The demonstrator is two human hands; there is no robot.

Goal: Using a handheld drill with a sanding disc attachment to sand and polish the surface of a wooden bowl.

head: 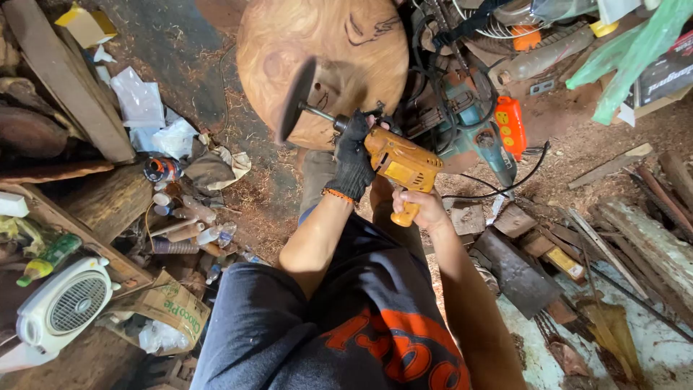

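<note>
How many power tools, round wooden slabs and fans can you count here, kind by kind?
Power tools: 2, yellow corded drill with sanding disc, teal drill
Round carved wooden slabs: 1
White plastic box fans: 1
Total: 4

Smooth, glossy round wood slab [328, 54], yellow plastic drill [401, 162], black cloth glove [351, 162], rough sawdust floor [263, 195].

I'm gripping the yellow-orange plastic power drill [401, 165] with my bare right hand [422, 209], while my left hand [351, 160], in a black knit glove with an orange cuff band, is steadying its dark front. The drill's flat black disc [297, 99] is showing dark against the round slab of reddish-brown wood [328, 50], swirled with paler grain. My dark navy shirt [339, 325] is showing big orange lettering.
</note>
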